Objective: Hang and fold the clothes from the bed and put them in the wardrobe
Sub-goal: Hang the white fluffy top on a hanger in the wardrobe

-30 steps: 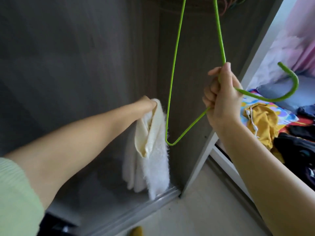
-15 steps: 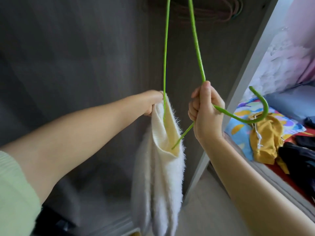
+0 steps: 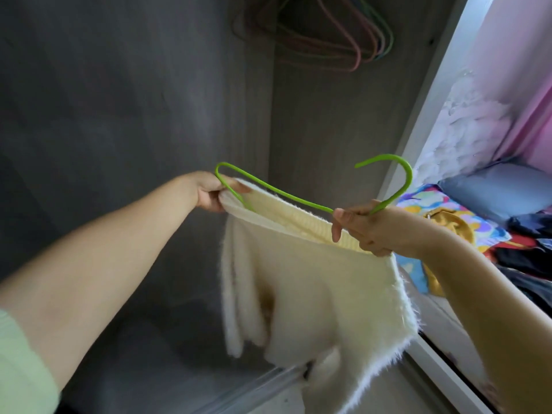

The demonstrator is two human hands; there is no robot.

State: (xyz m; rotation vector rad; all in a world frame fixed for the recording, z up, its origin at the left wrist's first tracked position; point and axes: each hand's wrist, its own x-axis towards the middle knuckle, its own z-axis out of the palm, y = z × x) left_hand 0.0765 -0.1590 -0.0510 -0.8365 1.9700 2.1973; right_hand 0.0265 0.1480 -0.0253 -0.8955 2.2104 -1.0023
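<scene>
We are threading a green hanger [image 3: 298, 196] into a fluffy cream sweater [image 3: 313, 279]: left hand [image 3: 213, 192] gripping fabric and hanger end, right hand [image 3: 363, 230] pinching the neckline open; best kept taut.

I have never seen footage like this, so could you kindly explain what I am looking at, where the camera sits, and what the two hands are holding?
There is no machine here: a person wears a wide-angle camera on the head, looking forward and down at their own bare arms. The left hand grips one end of a green hanger together with the edge of a fluffy cream sweater. The right hand grips the hanger near its hook along with the sweater's other side, so the garment hangs spread between them. Behind is a grey wardrobe with empty hangers up top. At right, a bed holds more clothes, including a yellow garment.
</scene>
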